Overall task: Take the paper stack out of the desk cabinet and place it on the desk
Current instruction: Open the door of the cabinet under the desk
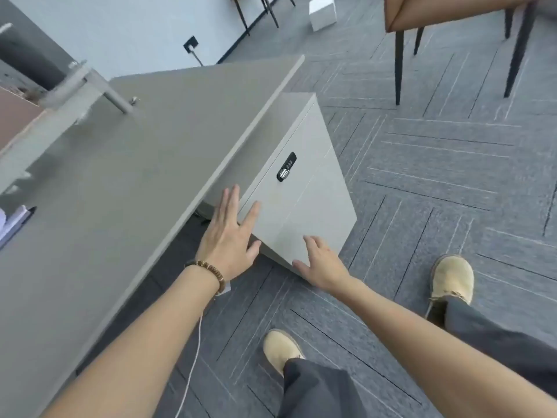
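Observation:
A light grey desk cabinet (304,191) stands under the right end of the grey desk (126,182), its front closed, with a black combination lock (286,166) near the top. My left hand (230,236) lies flat with spread fingers on the cabinet's left front edge, just below the desk edge. My right hand (321,263) rests open on the cabinet's lower front corner. No paper stack is visible; the cabinet's inside is hidden.
A monitor arm (99,89) stands on the desk at the back left. Papers (12,221) lie at the desk's left edge. A white cable (193,363) hangs by the desk. Brown chairs (452,13) and a white box (322,10) stand on the grey carpet.

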Action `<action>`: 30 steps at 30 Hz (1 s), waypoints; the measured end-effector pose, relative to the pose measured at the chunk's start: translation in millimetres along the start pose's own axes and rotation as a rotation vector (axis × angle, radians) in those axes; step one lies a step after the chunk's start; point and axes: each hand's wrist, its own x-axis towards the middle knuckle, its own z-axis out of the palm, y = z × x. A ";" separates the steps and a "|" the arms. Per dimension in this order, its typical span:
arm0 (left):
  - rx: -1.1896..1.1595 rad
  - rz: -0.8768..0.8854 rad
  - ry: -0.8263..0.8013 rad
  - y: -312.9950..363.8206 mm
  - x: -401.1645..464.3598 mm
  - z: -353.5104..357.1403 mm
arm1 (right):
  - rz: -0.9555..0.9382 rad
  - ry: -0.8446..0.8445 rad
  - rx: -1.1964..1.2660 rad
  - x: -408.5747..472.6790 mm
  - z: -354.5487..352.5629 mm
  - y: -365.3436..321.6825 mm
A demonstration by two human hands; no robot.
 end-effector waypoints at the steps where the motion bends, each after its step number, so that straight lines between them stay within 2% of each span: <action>1: 0.013 0.022 0.003 -1.2 7.6 4.6 | 0.023 0.007 0.042 6.5 6.6 0.5; 6: 0.078 0.108 -0.021 -5.4 30.9 9.5 | 0.069 0.078 0.167 21.0 36.4 -7.2; 8: 0.099 0.119 -0.038 -16.2 61.0 27.6 | 0.046 0.092 0.237 57.8 54.7 2.5; 13: 0.119 0.124 0.008 -17.6 55.9 27.6 | 0.085 0.224 0.280 63.5 63.5 -4.4; 21: 0.117 0.097 0.022 -16.9 55.3 28.8 | 0.043 0.343 0.172 82.1 75.4 -6.2; 30: 0.040 0.055 -0.004 -11.9 53.9 22.2 | -0.045 0.302 0.019 62.1 49.5 16.9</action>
